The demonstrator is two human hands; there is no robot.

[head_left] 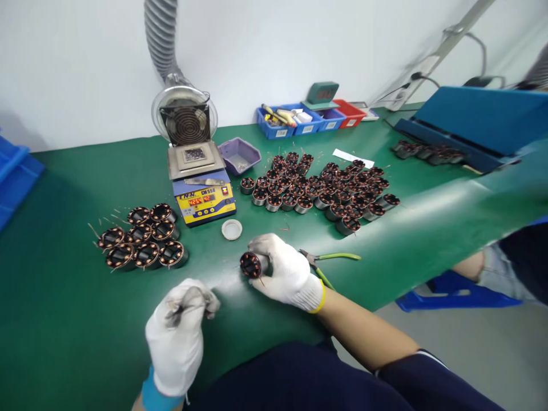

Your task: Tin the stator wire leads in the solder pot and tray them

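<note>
My right hand, in a white glove with a yellow cuff, grips a motor stator wound with copper wire. The stator is tilted, its wound end facing left. My left hand, gloved and dirty at the fingertips, is closed with the fingers pinched together over the table; whatever may be between them cannot be made out. Green-handled cutters lie just beyond my right wrist. A group of similar stators stands beyond my left hand, wire ends sticking out. A larger cluster of stators covers the middle right.
A solder pot with a lit display stands behind, under a ducted fume hood. Near it are a white lid and a purple tray. Small bins line the wall. Another person's arm shows at right.
</note>
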